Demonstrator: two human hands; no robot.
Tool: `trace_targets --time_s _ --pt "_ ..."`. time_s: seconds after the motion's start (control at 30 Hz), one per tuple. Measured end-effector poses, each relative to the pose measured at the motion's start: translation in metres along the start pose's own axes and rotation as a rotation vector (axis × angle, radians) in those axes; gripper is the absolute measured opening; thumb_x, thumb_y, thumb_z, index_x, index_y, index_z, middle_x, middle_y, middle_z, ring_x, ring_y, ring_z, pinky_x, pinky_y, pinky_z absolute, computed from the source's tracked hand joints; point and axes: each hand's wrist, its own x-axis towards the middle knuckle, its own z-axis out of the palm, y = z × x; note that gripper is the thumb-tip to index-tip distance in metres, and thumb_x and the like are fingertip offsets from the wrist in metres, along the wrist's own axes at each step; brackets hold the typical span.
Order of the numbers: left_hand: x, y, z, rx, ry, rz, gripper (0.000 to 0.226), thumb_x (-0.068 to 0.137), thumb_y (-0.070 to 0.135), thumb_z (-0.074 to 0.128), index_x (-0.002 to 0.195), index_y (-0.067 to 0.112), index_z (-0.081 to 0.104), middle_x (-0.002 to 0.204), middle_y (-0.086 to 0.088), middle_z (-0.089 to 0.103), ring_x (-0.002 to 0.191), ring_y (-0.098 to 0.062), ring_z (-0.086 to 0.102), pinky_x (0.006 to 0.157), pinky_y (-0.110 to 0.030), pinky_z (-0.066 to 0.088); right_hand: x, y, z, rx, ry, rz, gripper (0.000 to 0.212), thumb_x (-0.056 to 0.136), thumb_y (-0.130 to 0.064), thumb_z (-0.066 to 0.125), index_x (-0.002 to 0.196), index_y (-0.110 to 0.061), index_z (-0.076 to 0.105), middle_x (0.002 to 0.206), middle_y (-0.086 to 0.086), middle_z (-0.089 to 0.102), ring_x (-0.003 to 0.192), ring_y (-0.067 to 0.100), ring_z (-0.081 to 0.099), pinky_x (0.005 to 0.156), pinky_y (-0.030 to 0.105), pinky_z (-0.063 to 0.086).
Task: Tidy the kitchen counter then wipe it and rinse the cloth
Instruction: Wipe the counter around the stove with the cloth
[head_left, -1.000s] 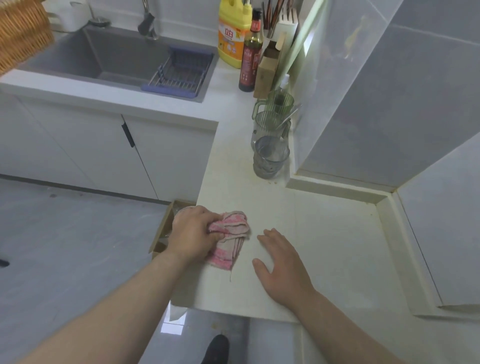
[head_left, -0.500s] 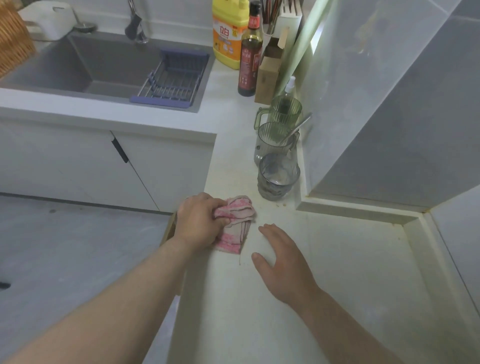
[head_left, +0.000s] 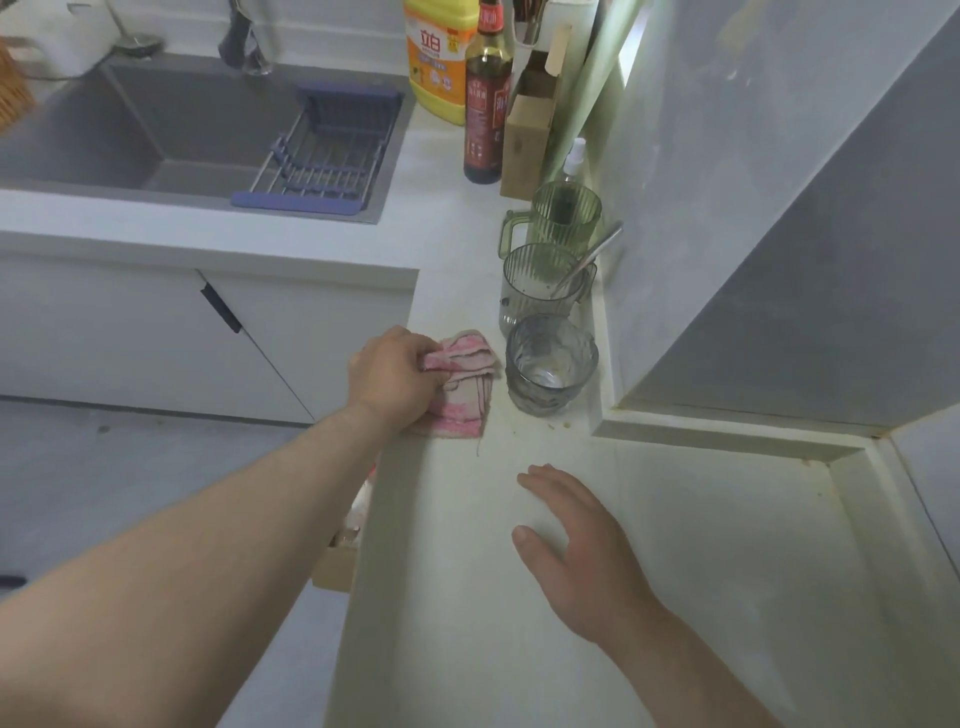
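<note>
My left hand (head_left: 397, 371) grips a pink and white cloth (head_left: 465, 387) pressed onto the pale counter (head_left: 467, 597), close to its left edge. The cloth lies just left of a clear glass bowl (head_left: 550, 364). My right hand (head_left: 576, 545) rests flat on the counter nearer to me, fingers straight, holding nothing. The grey sink (head_left: 156, 130) with its tap (head_left: 244, 41) is at the far left.
Behind the bowl stand a clear jug with a spoon (head_left: 543, 286) and a green jug (head_left: 563, 215). Farther back are a dark sauce bottle (head_left: 485, 98), a yellow detergent bottle (head_left: 439, 57) and a knife block (head_left: 530, 135). A blue rack (head_left: 322, 156) spans the sink. Small crumbs (head_left: 563, 425) lie by the wall.
My left hand has pushed the cloth away from me along the counter, up beside the glass bowl. My right hand stayed flat on the counter and now lies well behind the cloth.
</note>
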Motion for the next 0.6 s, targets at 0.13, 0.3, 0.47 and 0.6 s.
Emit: trace_targets --time_s 0.13,0.3,0.47,0.6 --pt "-0.014 -0.004 -0.023 -0.188 0.018 -0.045 0.008 0.079 0.023 0.062 0.082 0.024 0.070 0.092 -0.001 0.061 0.091 -0.024 0.058 0.083 -0.041 0.049 0.013 -0.014 0.003 0.064 0.020 0.022 0.049 0.082 -0.047 0.050 0.127 -0.029 0.056 0.127 -0.038 0.037 0.122 -0.024 0.031 0.100 -0.001 0.019" --pt "-0.054 -0.013 -0.083 -0.370 0.079 -0.017 0.023 0.079 0.008 0.070 0.072 0.029 0.063 0.093 -0.007 0.060 0.081 -0.014 0.056 0.070 -0.019 0.044 0.035 -0.059 0.026 0.372 0.068 0.194 0.039 0.089 -0.023 0.063 0.114 -0.049 0.048 0.122 -0.025 0.053 0.116 -0.008 0.051 0.096 0.015 0.042" --pt "-0.094 -0.044 -0.145 -0.422 0.115 0.060 0.028 0.074 0.012 0.072 0.070 0.038 0.063 0.085 -0.004 0.060 0.078 -0.004 0.056 0.060 -0.007 0.039 0.056 -0.133 0.046 0.531 -0.078 0.254 0.071 0.090 -0.015 0.065 0.146 -0.038 0.029 0.131 -0.028 0.041 0.128 0.004 0.043 0.080 0.008 0.045" --pt "-0.120 -0.078 -0.199 -0.487 0.131 0.140 0.042 0.075 -0.003 0.073 0.075 0.038 0.066 0.084 0.000 0.062 0.081 0.002 0.056 0.065 -0.005 0.040 0.056 -0.198 0.060 0.587 -0.226 0.309 0.090 0.084 -0.017 0.074 0.148 -0.042 0.017 0.135 -0.020 0.038 0.132 0.007 0.038 0.089 0.018 0.043"
